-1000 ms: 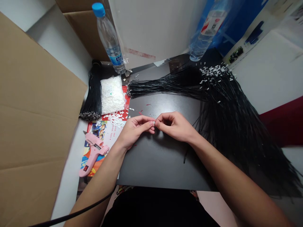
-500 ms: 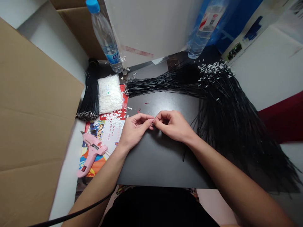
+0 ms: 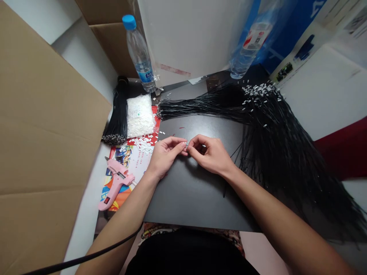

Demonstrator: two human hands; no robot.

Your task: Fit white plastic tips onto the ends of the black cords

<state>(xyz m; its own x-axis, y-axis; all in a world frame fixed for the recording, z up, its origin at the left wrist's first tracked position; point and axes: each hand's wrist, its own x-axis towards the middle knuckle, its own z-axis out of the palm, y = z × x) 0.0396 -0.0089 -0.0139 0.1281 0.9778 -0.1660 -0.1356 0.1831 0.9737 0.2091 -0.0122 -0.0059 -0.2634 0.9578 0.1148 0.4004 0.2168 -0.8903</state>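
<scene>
Near the middle of the dark table, my left hand [image 3: 168, 154] and my right hand [image 3: 210, 154] meet fingertip to fingertip. Each is closed in a thumb-and-finger pinch. A tiny piece [image 3: 187, 145] shows in the narrow gap between them, too small to name. A short black cord end [image 3: 224, 193] sticks out from beneath my right forearm onto the table; where it leads is hidden. Small white pieces [image 3: 143, 144] lie scattered to the left of my left hand, below a clear bag of white pieces [image 3: 140, 116].
A pink glue gun [image 3: 116, 183] lies on a printed sheet at left. Bundles of black cords [image 3: 195, 105] stretch behind my hands, and a large heap of cords [image 3: 283, 152] with white tips covers the right. Water bottles [image 3: 140, 57] stand at the back. Cardboard [image 3: 43, 133] rises on the left.
My fingertips have drawn slightly apart, and the tiny piece between them shows a little more. The whole view has shifted slightly; the things on the table lie as before.
</scene>
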